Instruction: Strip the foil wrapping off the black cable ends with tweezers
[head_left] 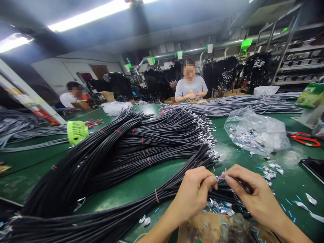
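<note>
Brown cardboard [194, 227] sat nearest you, blue bits and foil scraps [222, 206] at its far edge. Just beyond, your left hand [193, 190] and right hand [255, 194] pinched thin wires [221, 177] between thumb and fingers, tips close together, both grips closed. Something dark showed in your right palm, too shadowed to identify. Black cables [131, 206], tied with a red band [157, 195], ran leftward past your left hand over the green table [131, 179]. More tied black bundles [121, 145] lay behind, pale ends to the right. Right side: dark phone [314, 170], red-handled tool [306, 139], clear bag [260, 131] with scraps in it. Lime fan [77, 132] stood left. Farther: grey cables [240, 104], then a grey-shirted person [191, 86], hands together; another person [68, 98] far left; racks [301, 64] back right.
</note>
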A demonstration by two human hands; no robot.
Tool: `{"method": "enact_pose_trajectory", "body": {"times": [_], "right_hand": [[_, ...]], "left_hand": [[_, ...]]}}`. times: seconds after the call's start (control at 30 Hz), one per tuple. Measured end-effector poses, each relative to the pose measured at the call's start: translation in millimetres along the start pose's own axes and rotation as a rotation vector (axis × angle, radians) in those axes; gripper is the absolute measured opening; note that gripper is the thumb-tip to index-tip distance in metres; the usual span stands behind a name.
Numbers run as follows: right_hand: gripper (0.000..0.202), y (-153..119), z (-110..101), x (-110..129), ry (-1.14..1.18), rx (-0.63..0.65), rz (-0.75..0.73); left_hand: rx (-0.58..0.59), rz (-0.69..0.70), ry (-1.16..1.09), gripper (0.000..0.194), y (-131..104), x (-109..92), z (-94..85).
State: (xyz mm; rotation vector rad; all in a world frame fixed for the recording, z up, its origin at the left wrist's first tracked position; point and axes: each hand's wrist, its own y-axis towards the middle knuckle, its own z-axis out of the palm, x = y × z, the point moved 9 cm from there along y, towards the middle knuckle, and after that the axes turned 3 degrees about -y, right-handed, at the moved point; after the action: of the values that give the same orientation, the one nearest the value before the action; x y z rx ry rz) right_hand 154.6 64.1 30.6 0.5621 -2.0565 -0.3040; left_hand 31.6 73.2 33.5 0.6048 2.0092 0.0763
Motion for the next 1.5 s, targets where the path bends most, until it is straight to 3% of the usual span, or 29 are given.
{"method": "enact_pose_trajectory", "body": {"times": [0.2,0.4,0.57,0.63,0.9,1.03,1.2,1.4,1.5], "right_hand": [[0.011,-7,-6,10,-0.094,-0.123,-0.127],[0.036,-22,-4,23,-0.167,-0.164,-0.297],[0.018,-10,-19,19,-0.119,-0.231,-0.169],[0.016,-7,-18,16,-0.099,-0.202,-0.140],[0.019,-10,-8,18,-0.073,-0.147,-0.192],[0.010,-5,-2,7,0.010,-0.088,-0.026],[0.024,-2,11,-8,0.221,0.028,0.190],[0.027,0,27,-24,0.313,0.106,0.285],[0.025,-1,23,-27,0.290,0.065,0.294]], "left_hand": [[-0.039,-0.033,0.028,0.031,0,1,0.1],[-0.007,-0.059,0.057,0.034,-2,1,4.7],[0.038,-0.103,-0.042,0.038,-3,4,5.5],[0.045,-0.118,-0.065,0.039,-3,5,4.8],[0.051,-0.130,-0.036,0.038,-4,6,6.1],[0.073,-0.129,-0.053,0.038,-5,7,8.2],[0.106,-0.115,-0.090,0.037,-5,7,8.6],[0.180,-0.090,-0.112,0.036,-6,2,10.3],[0.182,-0.101,-0.166,0.039,-6,1,8.7]]}}
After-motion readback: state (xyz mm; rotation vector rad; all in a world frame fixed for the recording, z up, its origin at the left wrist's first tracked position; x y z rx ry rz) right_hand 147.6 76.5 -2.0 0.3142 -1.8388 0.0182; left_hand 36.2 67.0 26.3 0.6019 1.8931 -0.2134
